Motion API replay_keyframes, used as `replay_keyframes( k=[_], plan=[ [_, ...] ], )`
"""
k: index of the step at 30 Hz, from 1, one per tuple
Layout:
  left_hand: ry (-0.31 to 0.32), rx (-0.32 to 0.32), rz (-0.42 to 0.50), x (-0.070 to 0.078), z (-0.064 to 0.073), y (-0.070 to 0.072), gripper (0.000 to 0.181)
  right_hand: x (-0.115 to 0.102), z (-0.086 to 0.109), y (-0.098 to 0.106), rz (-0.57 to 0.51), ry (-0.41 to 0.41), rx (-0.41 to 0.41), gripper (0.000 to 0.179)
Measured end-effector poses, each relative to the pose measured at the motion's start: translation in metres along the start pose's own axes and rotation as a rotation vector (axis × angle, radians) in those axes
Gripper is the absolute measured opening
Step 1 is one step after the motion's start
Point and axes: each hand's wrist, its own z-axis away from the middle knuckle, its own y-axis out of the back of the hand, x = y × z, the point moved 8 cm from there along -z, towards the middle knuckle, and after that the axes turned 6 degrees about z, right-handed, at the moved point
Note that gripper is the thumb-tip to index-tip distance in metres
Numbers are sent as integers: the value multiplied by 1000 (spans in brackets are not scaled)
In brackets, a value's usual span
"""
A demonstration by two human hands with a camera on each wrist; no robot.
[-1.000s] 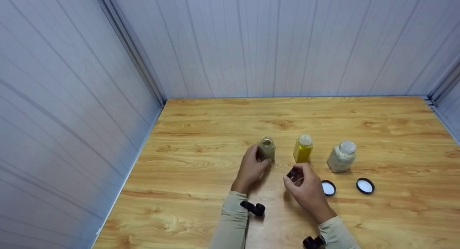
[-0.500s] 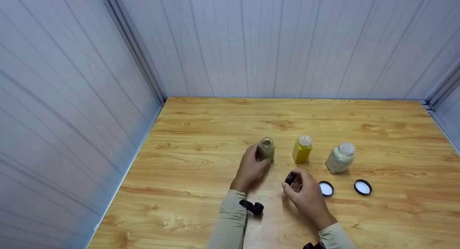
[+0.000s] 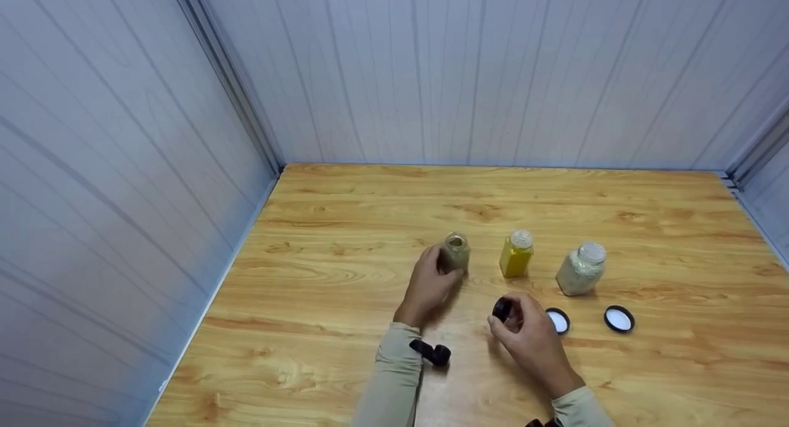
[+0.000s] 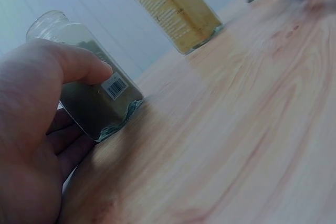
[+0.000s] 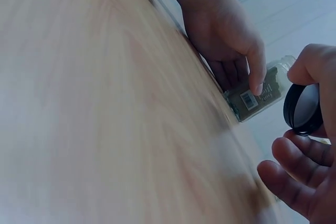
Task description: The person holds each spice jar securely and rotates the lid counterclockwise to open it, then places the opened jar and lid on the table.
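Note:
My left hand (image 3: 428,285) grips a small glass jar (image 3: 457,259) of greenish-brown powder that stands upright on the table, its mouth uncapped. In the left wrist view the thumb lies across the front of this jar, above a barcode label (image 4: 115,86), with the other fingers behind. To its right, just over the table, my right hand (image 3: 535,341) pinches a black screw lid (image 3: 502,309) between thumb and fingers. The right wrist view shows the lid (image 5: 305,107) on edge, with its lower fingers (image 5: 294,163) loosely curled. Lid and jar are apart.
A jar of yellow powder (image 3: 515,262) and a larger jar of pale contents (image 3: 579,274) stand right of the held jar, both with perforated tops. Two black lids, one near the right hand (image 3: 558,321) and one farther right (image 3: 619,319), lie white lining up. Panel walls (image 3: 382,76) border the table.
My right hand has drawn slightly back toward me with the black lid, which has tilted so more of it shows. The left hand has stayed on the greenish-brown jar. The head view has shifted slightly.

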Motion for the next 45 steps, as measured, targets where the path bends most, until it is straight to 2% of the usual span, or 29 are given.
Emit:
replay_keyframes(
  k=[9, 15, 21, 28, 35, 41, 45],
  plan=[
    [10, 3, 5, -1, 2, 0, 57, -1, 0, -5, 25, 9, -40, 43],
    [-12, 3, -18, 2, 0, -2, 58, -1, 1, -6, 93, 31, -52, 46],
    [-1, -2, -18, 1, 3, -6, 59, -2, 6, -9, 162, 78, -83, 46],
    [-6, 3, -4, 1, 3, -1, 58, -5, 5, -16, 181, 65, -144, 48],
    [-34, 24, 9, 6, -4, 1, 57, -7, -4, -15, 207, 80, -144, 49],
    [-2, -7, 15, 0, 2, -4, 59, -4, 2, -19, 260, 62, -162, 50],
    [-14, 4, -10, 2, 2, -1, 59, -8, 3, -20, 278, 81, -151, 51]
  ],
)
